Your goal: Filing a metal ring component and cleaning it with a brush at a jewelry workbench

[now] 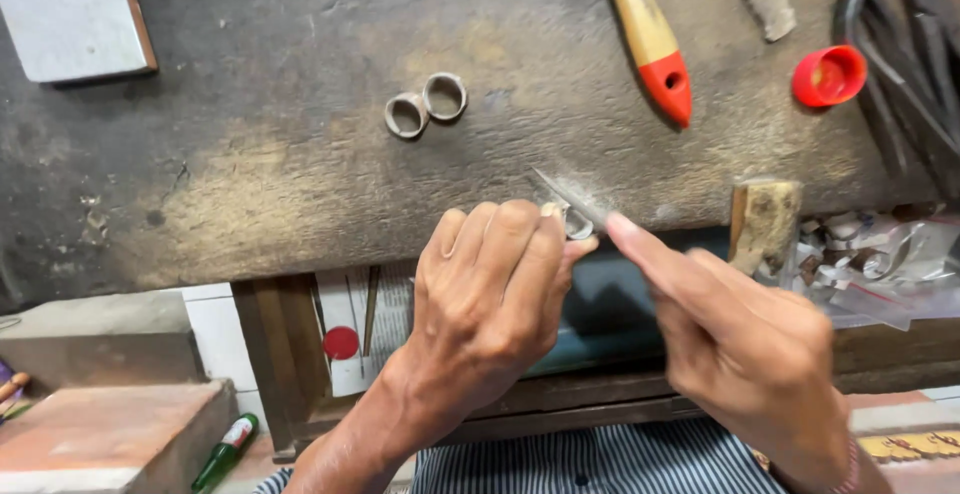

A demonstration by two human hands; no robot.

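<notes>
The left hand (pixel 490 294) pinches a small metal ring (pixel 575 222) between thumb and fingertips at the front edge of the worktop (pixel 250 154), fingers closed tight around it. The right hand (pixel 740 344) grips a slim file (pixel 568 197), fingers closed on its handle end with the forefinger stretched along it, and the file's tip lies across the ring just beyond the left fingertips. Pale filing dust on the worktop beside the ring suggests the filing is under way, though how much is left cannot be told. Farther out from the fingers lie two more rings (pixel 427 104), touching each other, apparently set aside. Both wrists angle inward, knuckles up, and the hands meet over the worktop's edge near a small wooden peg (pixel 765 219).
</notes>
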